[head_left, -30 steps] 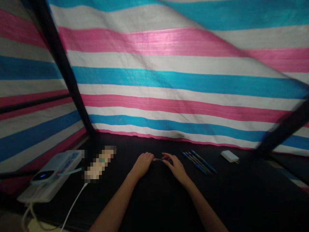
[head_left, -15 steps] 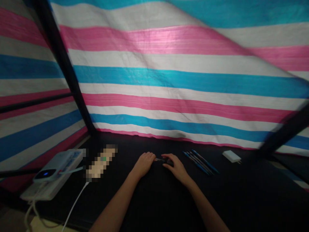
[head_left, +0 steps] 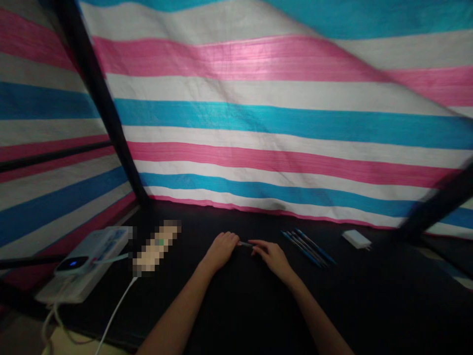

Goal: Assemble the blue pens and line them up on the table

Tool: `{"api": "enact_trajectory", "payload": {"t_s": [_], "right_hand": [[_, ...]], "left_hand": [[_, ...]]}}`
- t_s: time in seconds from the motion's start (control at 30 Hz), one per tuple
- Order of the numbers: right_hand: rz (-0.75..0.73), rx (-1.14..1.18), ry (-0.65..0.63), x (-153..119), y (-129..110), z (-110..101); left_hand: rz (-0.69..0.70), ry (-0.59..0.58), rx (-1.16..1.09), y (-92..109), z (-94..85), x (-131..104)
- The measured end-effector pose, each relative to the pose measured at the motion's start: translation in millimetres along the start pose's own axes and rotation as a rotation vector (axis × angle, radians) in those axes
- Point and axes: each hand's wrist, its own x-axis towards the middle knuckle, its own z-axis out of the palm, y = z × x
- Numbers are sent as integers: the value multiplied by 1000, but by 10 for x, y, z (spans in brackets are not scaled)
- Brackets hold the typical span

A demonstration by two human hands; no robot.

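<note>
Shows, at the far left of the black desk [head_left: 240,305], a pale device [head_left: 86,251] with a lit dark display, lying on a long whitish box [head_left: 79,292]. Has light-coloured cables [head_left: 55,310] running down from their near ends. Reveals just to the right a tan, pixelated object [head_left: 157,246], too blocked out to identify, with a white cord [head_left: 116,308] leading from its near end toward the lower edge.

Places a slim dark item [head_left: 246,244] near the middle, crosswise between the two hands and low over the desk. Keeps the left hand [head_left: 221,249] at its left end, palm down, fingers together and curled closed on that end. Holds the right hand [head_left: 274,257] at its right end, partly open, with thumb and forefinger bent and slightly apart; cannot tell how firmly these grip, if at all.

Sets several slim blue-ended pens [head_left: 307,248] to the right of the right hand, well apart from it, side by side and slanting down to the right. Puts a white plug adapter [head_left: 356,239] farther right, lying flat, with prongs pointing right.
</note>
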Motion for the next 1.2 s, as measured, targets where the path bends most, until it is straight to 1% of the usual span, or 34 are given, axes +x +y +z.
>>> {"api": "enact_trajectory", "payload": {"t_s": [0.07, 0.2, 0.27, 0.37, 0.43, 0.6, 0.67, 0.73, 0.8, 0.83, 0.93, 0.97, 1.1, 1.13, 1.2], "right_hand": [[11, -58, 36, 0, 14, -45], [29, -163, 163, -6, 61, -162], [22, -177, 182, -12, 79, -204], [-10, -170, 168, -19, 82, -223], [-37, -161, 135, -21, 69, -202], [-89, -52, 32, -19, 26, -43], [-110, 16, 47, -18, 19, 23], [-126, 62, 105, -15, 19, 53], [-120, 69, 141, -12, 19, 37], [-106, 67, 128, -10, 20, 17], [-51, 37, 28, -6, 26, -54], [-41, 18, 22, -4, 32, -70], [-44, -53, 127, -4, 59, -91], [-43, -76, 133, -7, 61, -93], [-42, -131, 107, -17, 52, -98]], "left_hand": [[-37, 12, 19, -12, -1, 1], [-128, 51, 38, -44, -12, 5], [-146, 66, 21, -52, -12, 6], [-117, 62, -13, -44, 3, 5], [-77, 46, -40, -31, 16, 3], [-8, -3, -68, -3, 19, -13], [-1, -5, -64, 3, 5, -18], [2, 4, -63, 8, -9, -19], [4, 16, -65, 11, -18, -15], [5, 20, -68, 13, -19, -12], [5, 31, -71, 13, -13, -3], [2, 34, -70, 12, -10, 0], [-8, 40, -67, 10, -9, 4], [-8, 39, -66, 10, -11, 5], [-3, 33, -64, 13, -15, 5]]}}
